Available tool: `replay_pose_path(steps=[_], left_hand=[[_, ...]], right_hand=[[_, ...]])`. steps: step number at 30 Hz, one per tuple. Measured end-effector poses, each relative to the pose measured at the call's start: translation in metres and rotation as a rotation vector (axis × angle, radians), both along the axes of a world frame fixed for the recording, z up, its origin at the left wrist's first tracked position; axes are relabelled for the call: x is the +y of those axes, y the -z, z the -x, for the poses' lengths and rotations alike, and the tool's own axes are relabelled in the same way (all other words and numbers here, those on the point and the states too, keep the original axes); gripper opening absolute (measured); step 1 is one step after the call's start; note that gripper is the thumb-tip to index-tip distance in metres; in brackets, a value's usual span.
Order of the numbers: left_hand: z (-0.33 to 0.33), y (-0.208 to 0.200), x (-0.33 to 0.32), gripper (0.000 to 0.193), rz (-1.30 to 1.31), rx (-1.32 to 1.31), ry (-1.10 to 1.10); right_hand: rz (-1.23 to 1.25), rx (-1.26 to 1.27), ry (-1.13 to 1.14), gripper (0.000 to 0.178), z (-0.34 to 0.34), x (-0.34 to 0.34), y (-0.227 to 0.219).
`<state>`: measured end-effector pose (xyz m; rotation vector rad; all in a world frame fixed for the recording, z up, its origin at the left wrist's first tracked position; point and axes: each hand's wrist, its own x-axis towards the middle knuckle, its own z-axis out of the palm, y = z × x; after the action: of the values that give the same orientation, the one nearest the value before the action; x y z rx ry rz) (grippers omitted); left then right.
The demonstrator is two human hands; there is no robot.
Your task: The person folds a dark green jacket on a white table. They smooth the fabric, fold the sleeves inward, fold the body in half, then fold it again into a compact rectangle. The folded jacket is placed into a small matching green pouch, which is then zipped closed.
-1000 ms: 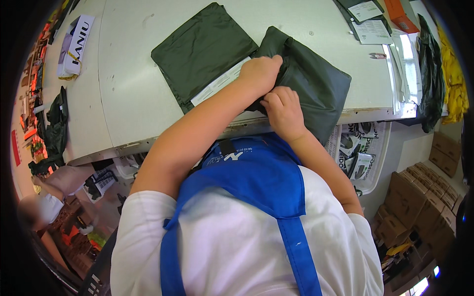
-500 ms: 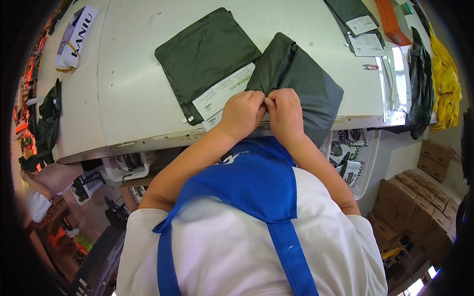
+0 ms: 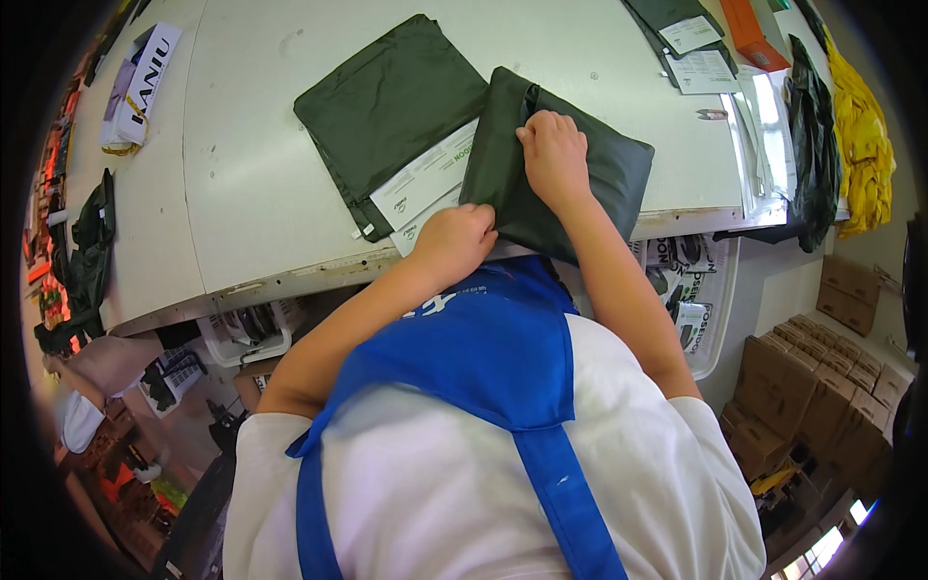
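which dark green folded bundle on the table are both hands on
The middle folded bundle: left hand and right hand touch it, while the left bundle and upper-right pile lie untouched.

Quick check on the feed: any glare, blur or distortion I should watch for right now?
Head view: glare whitens the glossy sheets on the right of the table; head view: the table's front edge bows, and the picture's corners go black; head view: the left hand, right hand and dark green bundle look reasonably sharp, though the bundle's folds are dark.

The right hand (image 3: 558, 159) partly hides the green bundle (image 3: 614, 164).
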<state>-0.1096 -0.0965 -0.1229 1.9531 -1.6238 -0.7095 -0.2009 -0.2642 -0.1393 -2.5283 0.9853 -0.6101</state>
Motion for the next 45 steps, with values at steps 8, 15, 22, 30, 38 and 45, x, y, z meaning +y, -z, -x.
replay_pose_path(steps=[8,15,22,30,38,45], left_hand=[[-0.012,0.009,0.031,0.017,-0.147,0.063,0.013],[-0.066,0.059,-0.025,0.029,-0.123,0.552,-0.487],[-0.031,0.014,-0.059,0.074,-0.229,1.459,-0.424],[-0.018,0.030,-0.080,0.062,-0.221,0.788,-0.477],[-0.035,0.021,-0.081,0.051,-0.312,1.326,-0.502],[-0.028,0.013,-0.082,0.065,-0.261,1.175,-0.449]], right_hand=[[-0.096,-0.041,-0.100,0.017,0.003,0.007,0.004],[-0.423,0.268,0.009,0.053,0.018,-0.072,0.007],[-0.442,-0.040,0.020,0.032,0.036,-0.059,0.019],[-0.298,-0.104,0.006,0.024,0.039,-0.055,0.028],[-0.289,-0.217,-0.297,0.032,0.054,-0.012,-0.029],[-0.222,-0.176,-0.273,0.025,0.052,0.003,-0.016]])
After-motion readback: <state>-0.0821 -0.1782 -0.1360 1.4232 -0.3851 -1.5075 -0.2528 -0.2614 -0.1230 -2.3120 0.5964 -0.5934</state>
